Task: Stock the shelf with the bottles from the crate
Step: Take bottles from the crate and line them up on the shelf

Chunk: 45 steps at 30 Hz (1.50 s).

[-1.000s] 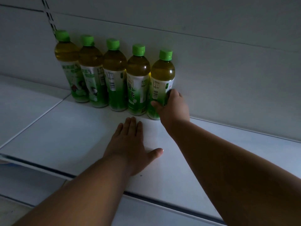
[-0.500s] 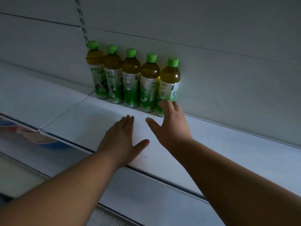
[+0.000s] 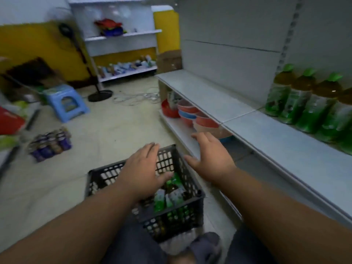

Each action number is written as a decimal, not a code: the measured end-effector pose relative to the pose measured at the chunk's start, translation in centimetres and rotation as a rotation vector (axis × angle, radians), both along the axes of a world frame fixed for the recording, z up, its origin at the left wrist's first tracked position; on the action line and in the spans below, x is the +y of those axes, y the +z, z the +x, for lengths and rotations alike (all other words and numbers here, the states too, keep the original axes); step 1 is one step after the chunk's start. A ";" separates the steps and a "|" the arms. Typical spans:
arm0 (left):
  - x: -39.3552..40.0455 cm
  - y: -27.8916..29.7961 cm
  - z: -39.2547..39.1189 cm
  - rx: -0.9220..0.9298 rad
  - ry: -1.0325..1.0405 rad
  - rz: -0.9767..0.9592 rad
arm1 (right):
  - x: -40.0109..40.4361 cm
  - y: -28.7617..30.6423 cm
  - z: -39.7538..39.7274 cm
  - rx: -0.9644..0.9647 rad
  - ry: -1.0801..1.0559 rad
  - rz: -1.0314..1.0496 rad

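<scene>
A black plastic crate [image 3: 192, 210] stands on the floor between my knees, with several green-labelled bottles [image 3: 172, 196] lying inside. My left hand [image 3: 144, 172] hovers over the crate's opening, fingers spread and holding nothing. My right hand [image 3: 211, 159] is open too, just right of the crate's far corner and below the shelf's front edge. On the white shelf [image 3: 276, 138] at the right, a row of green-capped tea bottles [image 3: 304, 100] stands against the back panel.
Stacked red and blue plastic bowls [image 3: 190, 113] sit on the lower shelf under the white shelf. On the floor to the left are a blue stool [image 3: 65, 101], a shrink-wrapped pack of cans [image 3: 50, 143] and a fan stand [image 3: 100, 95] with loose cables.
Both hands have left the shelf and dropped toward the crate. My view swung left and down, so the bottle row now sits at the far right.
</scene>
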<state>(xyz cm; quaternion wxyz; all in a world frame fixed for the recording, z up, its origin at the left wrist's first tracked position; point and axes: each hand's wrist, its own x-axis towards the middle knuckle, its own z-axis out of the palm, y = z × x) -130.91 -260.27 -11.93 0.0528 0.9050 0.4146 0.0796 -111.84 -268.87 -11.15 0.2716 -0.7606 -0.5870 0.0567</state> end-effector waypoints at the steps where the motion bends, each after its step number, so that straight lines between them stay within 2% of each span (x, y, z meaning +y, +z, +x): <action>1: -0.1 0.2 -2.5 0.010 0.050 0.000 | 0.8 0.2 -2.1 -0.003 0.046 0.002; 5: -0.6 0.4 -9.9 0.004 0.202 -0.001 | 3.7 0.4 -8.9 -0.048 0.183 -0.032; 11: 1.7 -2.6 -15.4 -0.049 0.348 -0.022 | 9.5 -2.1 -14.5 -0.137 0.350 -0.067; 21: 12.2 -14.6 -19.9 0.014 0.429 -0.182 | 20.8 -15.4 -20.0 -0.175 0.511 -0.347; 29: 19.5 -24.2 -22.2 0.218 0.387 -0.185 | 29.6 -27.0 -23.2 -0.109 0.495 -0.564; 31: 19.7 -25.9 -22.7 0.188 0.412 -0.174 | 31.1 -29.9 -24.1 0.047 0.400 -0.626; 36: 19.9 -27.3 -23.0 0.159 0.485 -0.172 | 33.1 -36.5 -26.8 0.802 -0.188 -0.832; 40: 20.0 -27.4 -23.0 0.171 0.478 -0.139 | 36.1 -40.0 -27.5 1.244 -0.577 -0.757; 41: 19.9 -27.4 -23.0 0.168 0.475 -0.134 | 36.8 -40.5 -27.5 1.338 -0.614 -0.728; 43: 20.0 -27.5 -23.1 0.167 0.470 -0.120 | 37.3 -41.2 -27.6 1.478 -0.548 -0.660; 45: 20.1 -27.5 -23.0 0.158 0.466 -0.119 | 37.5 -41.8 -27.5 1.543 -0.574 -0.592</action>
